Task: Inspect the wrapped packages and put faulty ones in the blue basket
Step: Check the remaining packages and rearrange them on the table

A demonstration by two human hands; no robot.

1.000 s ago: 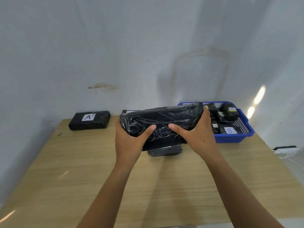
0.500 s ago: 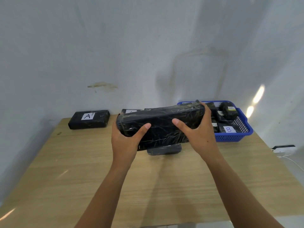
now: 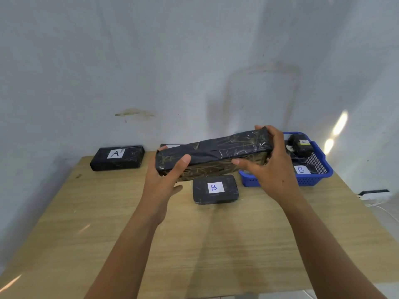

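The left grip (image 3: 164, 182) is closed round the left end of a long black wrapped package (image 3: 213, 152), thumb on top. The right grip (image 3: 274, 169) clasps its raised right end. The package is held tilted above the wooden surface (image 3: 108, 234), just left of the blue basket (image 3: 311, 180). A package labelled B (image 3: 216, 188) lies beneath it. Another, labelled A (image 3: 117, 157), sits far left.

A pale blue-grey wall (image 3: 151, 50) was seen overhead, marked by a brownish stain (image 3: 133, 113) at 10 o'clock and two bright light patches (image 3: 340, 124) at 3 o'clock. A light wooden table (image 3: 216, 244) was set against it, and a white power strip (image 3: 374, 194) was seen just past 3 o'clock.
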